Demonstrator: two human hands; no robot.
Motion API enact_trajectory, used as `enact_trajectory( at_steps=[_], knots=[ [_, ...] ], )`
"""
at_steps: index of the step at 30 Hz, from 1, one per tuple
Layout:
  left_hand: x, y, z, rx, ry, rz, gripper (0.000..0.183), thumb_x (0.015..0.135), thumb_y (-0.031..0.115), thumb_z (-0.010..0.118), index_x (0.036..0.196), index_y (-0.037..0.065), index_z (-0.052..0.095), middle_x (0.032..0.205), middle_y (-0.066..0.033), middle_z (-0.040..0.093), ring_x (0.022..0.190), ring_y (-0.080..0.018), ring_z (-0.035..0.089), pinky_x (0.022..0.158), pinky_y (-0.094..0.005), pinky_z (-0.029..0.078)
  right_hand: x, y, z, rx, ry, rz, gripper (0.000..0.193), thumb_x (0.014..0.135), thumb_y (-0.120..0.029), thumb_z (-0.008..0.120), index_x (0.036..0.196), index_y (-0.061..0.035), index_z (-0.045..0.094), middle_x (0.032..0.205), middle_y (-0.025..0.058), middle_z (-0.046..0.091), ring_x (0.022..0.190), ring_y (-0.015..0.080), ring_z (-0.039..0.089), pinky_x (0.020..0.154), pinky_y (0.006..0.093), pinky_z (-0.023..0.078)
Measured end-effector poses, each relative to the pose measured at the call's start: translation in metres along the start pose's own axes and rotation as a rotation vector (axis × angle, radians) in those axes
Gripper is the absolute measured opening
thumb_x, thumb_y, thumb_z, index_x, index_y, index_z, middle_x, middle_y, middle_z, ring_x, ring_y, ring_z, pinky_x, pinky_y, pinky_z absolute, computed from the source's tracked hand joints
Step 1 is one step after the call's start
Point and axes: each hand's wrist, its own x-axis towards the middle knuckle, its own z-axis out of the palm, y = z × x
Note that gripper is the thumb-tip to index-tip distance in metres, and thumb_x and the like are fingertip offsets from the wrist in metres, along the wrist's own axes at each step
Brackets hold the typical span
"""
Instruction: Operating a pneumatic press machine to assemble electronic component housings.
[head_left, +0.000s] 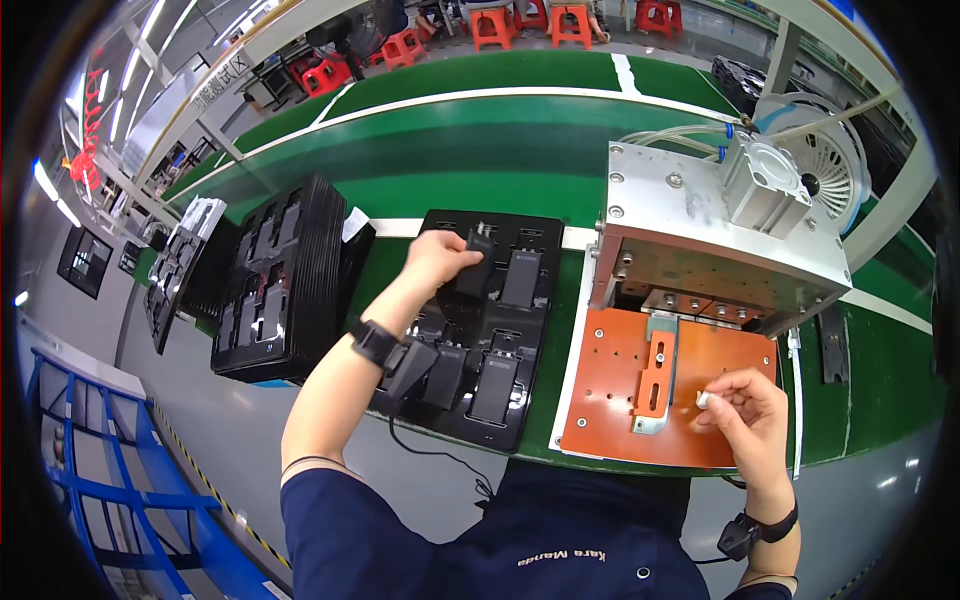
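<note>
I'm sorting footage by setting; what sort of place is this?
Likely a factory assembly line, judging by the silver metal press-like machine, the stacked black plastic trays and the long green work surface.

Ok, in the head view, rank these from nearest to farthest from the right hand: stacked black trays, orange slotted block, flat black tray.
1. Orange slotted block: just left of the right hand, on the orange plate.
2. Flat black tray: farther left, beneath the left hand.
3. Stacked black trays: farthest left.

Red stools [491,28] at back, white fan [838,168] at right, blue rack [150,500] lower left
</note>
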Motion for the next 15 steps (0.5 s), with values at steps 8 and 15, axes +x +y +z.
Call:
enact_trajectory(
  at_steps=[8, 15],
  knots=[
    [-0.16, 0.086, -0.031, -0.605, -0.413, 0.317, 0.014, 0.08, 0.013, 0.075, 0.081, 0.005, 0.063, 0.07, 0.0035, 0.062, 0.064, -0.001, 0.052, 0.057, -0.018, 0.04, 0.014, -0.037, 0.051, -0.049, -0.424, -0.043, 0.039, 0.089, -0.002, 0.06, 0.127, 0.0035, 0.052, 0.106, 0.0145, 0.062, 0.097, 0.0188, 0.064, 0.078, 0.0283, 0.054],
    [-0.197, 0.054, -0.005, -0.424, -0.203, 0.607, 0.025, 0.073, 0.011, 0.079, 0.092, 0.001, 0.066, 0.085, -0.0057, 0.067, 0.08, -0.0154, 0.062, 0.071, -0.0269, 0.048, 0.002, -0.019, 0.057, -0.074, -0.349, 0.181, 0.019, 0.086, -0.003, 0.066, 0.071, 0.0017, 0.056, 0.067, -0.0018, 0.059, 0.064, 0.0006, 0.049, 0.052, 0.0177, 0.036]
  ],
)
